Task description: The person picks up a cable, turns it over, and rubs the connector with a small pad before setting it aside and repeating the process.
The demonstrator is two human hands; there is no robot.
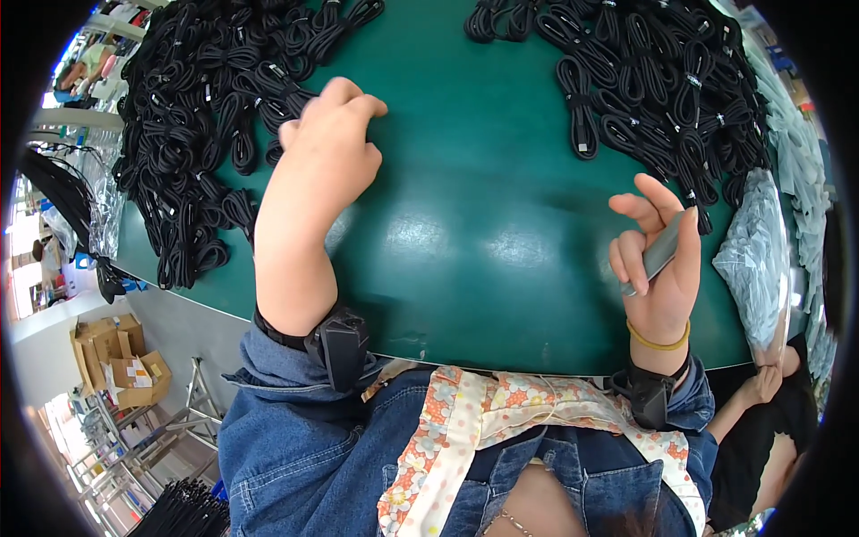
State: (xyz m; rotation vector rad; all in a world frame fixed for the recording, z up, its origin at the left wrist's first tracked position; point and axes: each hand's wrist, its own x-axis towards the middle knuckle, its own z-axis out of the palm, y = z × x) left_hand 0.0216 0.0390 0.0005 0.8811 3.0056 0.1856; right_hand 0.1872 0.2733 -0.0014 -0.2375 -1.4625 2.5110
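Observation:
My left hand (329,139) is over the right edge of the left pile of black cables (192,116). Its fingers are bent but apart, and no object shows in it. The fingertips on the far side are partly hidden, so contact with a cable is unclear. My right hand (667,255) hovers palm up above the right side of the table, closed around a flat grey strip-like tool (663,249). Its thumb presses the tool against the bent fingers. Just beyond lies the right pile of black bundled cables (631,72), each coil tied in the middle.
The green table (465,295) spans the view. Clear plastic bags (756,259) line its right edge. Another person's hand (762,385) is at the lower right. Cardboard boxes (134,380) and a metal frame (199,394) stand at the lower left.

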